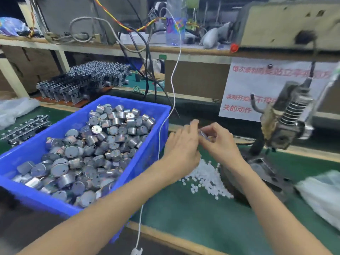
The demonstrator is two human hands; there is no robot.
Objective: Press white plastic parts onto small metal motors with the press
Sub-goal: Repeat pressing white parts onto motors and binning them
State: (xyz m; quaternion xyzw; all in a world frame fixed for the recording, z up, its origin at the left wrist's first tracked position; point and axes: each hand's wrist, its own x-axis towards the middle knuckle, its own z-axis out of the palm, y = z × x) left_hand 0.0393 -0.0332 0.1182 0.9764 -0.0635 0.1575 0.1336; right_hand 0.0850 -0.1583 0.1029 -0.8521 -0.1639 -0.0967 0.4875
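My left hand (181, 146) and my right hand (219, 142) meet above the green mat, fingertips pinched together around a small metal motor (203, 134). Most of the motor is hidden by the fingers. Whether a white part is between them cannot be told. A pile of small white plastic parts (206, 176) lies on the mat just under my hands. The blue bin (147, 155) at the left is heaped with several metal motors (88, 148). The hand press (287, 124) with its coil spring stands to the right of my hands, over a dark base plate (261, 168).
A white cable (171, 100) hangs down past the bin's right wall. Stacked metal brackets (82, 80) sit at the back left, more (25, 129) left of the bin. A clear plastic bag (322, 192) lies at the right. A paper notice (257, 89) hangs behind the press.
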